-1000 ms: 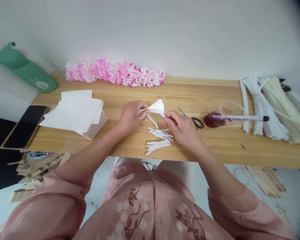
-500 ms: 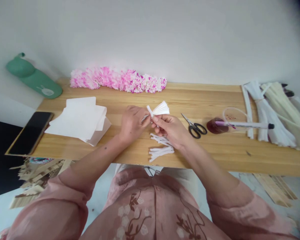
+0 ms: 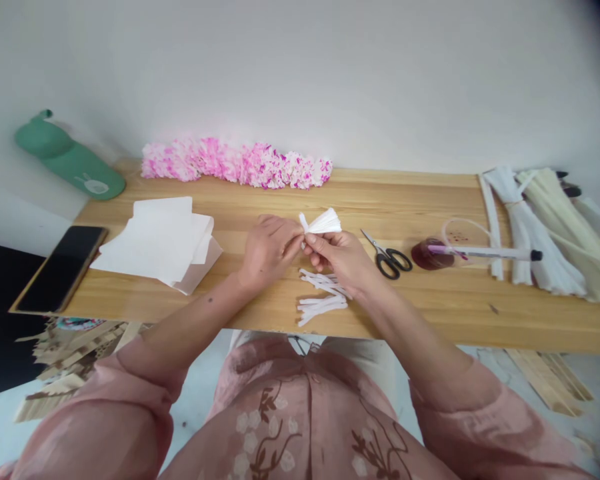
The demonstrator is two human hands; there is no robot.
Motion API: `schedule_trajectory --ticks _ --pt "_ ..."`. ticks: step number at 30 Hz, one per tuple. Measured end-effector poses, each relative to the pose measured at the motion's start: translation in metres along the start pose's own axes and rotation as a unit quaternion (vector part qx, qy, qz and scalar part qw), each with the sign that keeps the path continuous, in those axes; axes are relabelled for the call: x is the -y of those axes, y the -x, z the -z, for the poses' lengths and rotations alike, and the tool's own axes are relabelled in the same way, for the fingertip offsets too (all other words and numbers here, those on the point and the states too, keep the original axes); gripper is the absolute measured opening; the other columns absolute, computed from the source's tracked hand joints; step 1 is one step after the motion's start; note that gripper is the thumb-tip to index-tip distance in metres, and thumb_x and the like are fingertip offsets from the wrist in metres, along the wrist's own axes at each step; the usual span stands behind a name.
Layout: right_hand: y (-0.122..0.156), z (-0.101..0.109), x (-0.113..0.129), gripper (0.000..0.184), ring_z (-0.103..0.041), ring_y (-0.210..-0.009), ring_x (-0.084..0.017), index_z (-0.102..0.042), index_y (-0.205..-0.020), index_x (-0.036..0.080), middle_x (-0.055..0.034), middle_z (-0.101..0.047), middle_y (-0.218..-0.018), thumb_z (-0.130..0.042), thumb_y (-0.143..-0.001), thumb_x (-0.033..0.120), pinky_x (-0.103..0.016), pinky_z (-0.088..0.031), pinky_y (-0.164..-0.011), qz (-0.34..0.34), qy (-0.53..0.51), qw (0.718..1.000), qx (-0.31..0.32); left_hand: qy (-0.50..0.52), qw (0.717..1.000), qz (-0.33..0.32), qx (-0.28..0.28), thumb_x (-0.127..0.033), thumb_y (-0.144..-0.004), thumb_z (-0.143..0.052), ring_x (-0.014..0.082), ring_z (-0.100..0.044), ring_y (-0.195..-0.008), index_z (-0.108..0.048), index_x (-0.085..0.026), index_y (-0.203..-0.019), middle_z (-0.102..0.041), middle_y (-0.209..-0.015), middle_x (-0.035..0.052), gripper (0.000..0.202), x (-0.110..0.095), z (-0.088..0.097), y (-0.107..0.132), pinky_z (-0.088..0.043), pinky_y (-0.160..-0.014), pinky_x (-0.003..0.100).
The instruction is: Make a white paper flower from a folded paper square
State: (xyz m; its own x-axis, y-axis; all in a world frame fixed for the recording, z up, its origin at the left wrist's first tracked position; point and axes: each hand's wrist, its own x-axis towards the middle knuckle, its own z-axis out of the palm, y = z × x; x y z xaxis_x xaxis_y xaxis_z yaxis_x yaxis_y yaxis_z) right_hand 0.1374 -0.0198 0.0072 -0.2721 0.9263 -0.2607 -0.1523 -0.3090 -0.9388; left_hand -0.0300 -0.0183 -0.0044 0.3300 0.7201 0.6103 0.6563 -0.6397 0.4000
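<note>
A fan-shaped bundle of white paper strips (image 3: 326,221) is pinched at its narrow end by my right hand (image 3: 337,253), its spread end pointing away to the right. My left hand (image 3: 273,248) meets it from the other side, fingertips closed at a short white strip (image 3: 303,223) that sticks up by the bundle's neck. The fingers hide most of the spot where strip and bundle meet. Below my right hand, short white strips (image 3: 323,308) lie in small groups on the wooden table (image 3: 260,313). Black-handled scissors (image 3: 387,257) rest just right of that hand.
White paper sheets (image 3: 155,237), a phone (image 3: 63,267) and a green bottle (image 3: 73,157) are at left. Pink-white fluffy flowers (image 3: 235,162) line the wall. Rightward stand a jar of dark red liquid (image 3: 427,255), a pen-like tool (image 3: 505,253) across it, and bundled white strips (image 3: 527,227).
My left fingers have closed in tighter toward the bundle's neck, covering more of the strip. The bundle has shifted only slightly; the whole view moved a little.
</note>
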Motion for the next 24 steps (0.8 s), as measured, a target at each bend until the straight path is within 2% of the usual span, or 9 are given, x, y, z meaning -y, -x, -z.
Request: schedule_trajectory --ticks 3,6,9,12,18,21,24 --pt "-0.0008 0.0031 -0.0009 0.042 -0.047 -0.047 -0.006 -0.066 -0.066 0.016 0.0014 -0.059 -0.060 -0.083 -0.061 0.054 -0.020 -0.040 -0.043 0.019 0.017 1.000 -0.001 0.052 0.998 0.021 0.019 -0.028 -0.095 -0.048 0.0196 -0.063 -0.082 -0.064 -0.021 -0.082 -0.071 -0.085 0.0060 0.022 -0.0026 0.0024 -0.0015 -0.044 -0.083 0.038" --pt "-0.0009 0.0049 -0.0016 0.042 -0.047 -0.047 -0.007 -0.064 -0.065 0.016 0.0017 -0.058 -0.059 -0.082 -0.063 0.055 -0.021 -0.039 -0.042 0.041 0.032 0.999 0.001 0.137 0.989 0.051 0.033 -0.034 -0.095 -0.049 0.0184 -0.062 -0.078 -0.065 -0.020 -0.081 -0.070 -0.081 0.0059 0.026 -0.0059 0.0058 -0.0042 -0.045 -0.080 0.036" --pt "-0.0001 0.0041 -0.0016 0.043 -0.047 -0.048 -0.007 -0.064 -0.067 0.016 0.0011 -0.059 -0.062 -0.081 -0.064 0.055 -0.022 -0.039 -0.043 0.052 0.047 0.998 -0.002 0.222 0.970 0.091 0.027 -0.038 -0.094 -0.053 0.0153 -0.060 -0.070 -0.066 -0.018 -0.074 -0.068 -0.073 0.0036 0.030 -0.0080 0.0082 -0.0069 -0.045 -0.071 0.030" --pt "0.0002 0.0025 -0.0017 0.041 -0.049 -0.048 -0.007 -0.062 -0.072 0.016 0.0019 -0.059 -0.061 -0.080 -0.067 0.053 -0.022 -0.038 -0.043 0.060 0.061 0.996 -0.007 0.264 0.957 0.117 0.010 -0.036 -0.092 -0.056 0.0141 -0.058 -0.068 -0.065 -0.018 -0.071 -0.066 -0.070 0.0026 0.030 -0.0088 0.0087 -0.0081 -0.044 -0.067 0.029" --pt "-0.0030 0.0037 -0.0055 0.043 -0.050 -0.051 -0.008 -0.064 -0.103 0.019 0.0052 -0.059 -0.066 -0.080 -0.071 0.043 -0.023 -0.041 -0.048 0.111 0.057 0.992 -0.006 0.277 0.949 0.151 0.004 -0.039 -0.090 -0.059 0.0156 -0.058 -0.072 -0.062 -0.018 -0.066 -0.066 -0.073 0.0036 0.032 -0.0080 0.0078 -0.0082 -0.046 -0.071 0.031" --pt "-0.0036 0.0049 -0.0077 0.034 -0.050 -0.051 -0.008 -0.063 -0.092 0.020 0.0059 -0.058 -0.064 -0.078 -0.072 0.043 -0.023 -0.040 -0.049 0.138 0.065 0.988 -0.010 0.305 0.937 0.172 0.010 -0.038 -0.088 -0.060 0.0150 -0.058 -0.072 -0.064 -0.018 -0.066 -0.065 -0.072 0.0027 0.030 -0.0077 0.0082 -0.0085 -0.047 -0.070 0.029" --pt "-0.0029 0.0052 -0.0076 0.031 -0.049 -0.051 -0.008 -0.058 -0.078 0.020 0.0055 -0.057 -0.063 -0.078 -0.073 0.043 -0.023 -0.040 -0.049 0.146 0.083 0.986 -0.020 0.338 0.916 0.215 0.023 -0.037 -0.086 -0.063 0.0127 -0.055 -0.065 -0.065 -0.018 -0.066 -0.062 -0.067 0.0007 0.028 -0.0085 0.0089 -0.0088 -0.044 -0.063 0.026"
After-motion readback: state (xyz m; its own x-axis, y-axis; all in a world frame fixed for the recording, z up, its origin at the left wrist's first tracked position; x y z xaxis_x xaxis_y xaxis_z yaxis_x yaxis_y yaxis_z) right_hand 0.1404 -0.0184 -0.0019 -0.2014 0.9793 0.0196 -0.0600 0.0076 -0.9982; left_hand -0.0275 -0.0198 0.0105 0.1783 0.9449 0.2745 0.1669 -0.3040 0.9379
